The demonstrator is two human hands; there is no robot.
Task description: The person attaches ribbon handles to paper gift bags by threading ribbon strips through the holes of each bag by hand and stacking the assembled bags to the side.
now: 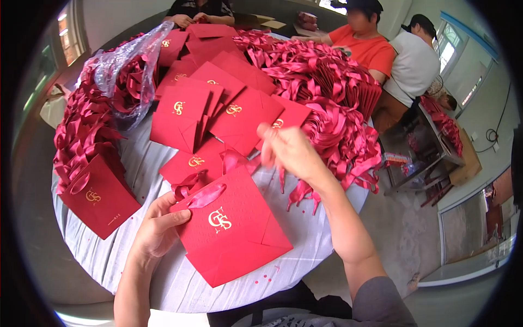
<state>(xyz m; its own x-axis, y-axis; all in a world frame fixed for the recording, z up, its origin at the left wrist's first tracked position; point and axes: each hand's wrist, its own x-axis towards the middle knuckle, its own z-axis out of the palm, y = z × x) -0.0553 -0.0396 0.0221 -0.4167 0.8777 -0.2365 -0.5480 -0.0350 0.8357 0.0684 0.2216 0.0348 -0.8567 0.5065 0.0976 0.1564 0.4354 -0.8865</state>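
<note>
My left hand (158,224) grips the upper left edge of a flat red paper gift bag (238,223), its thumb on the front face. The bag carries a gold emblem and lies tilted over the near side of the table. A glossy pink-red ribbon (207,195) loops along its top edge. Above the bag's upper right corner, my right hand (289,152) is raised with its fingers curled closed. A length of red ribbon (251,163) runs up to these fingers, which pinch it. Just beyond, several red bags (245,117) without visible handles lie overlapped.
A round table with a wrinkled white cloth (136,163) bears everything. Ribboned bags stand in a curved row at left (101,199), partly under clear plastic (128,71). Dense piles of ribboned bags (338,125) fill the right side. People sit around the far side, one in an orange shirt (362,52).
</note>
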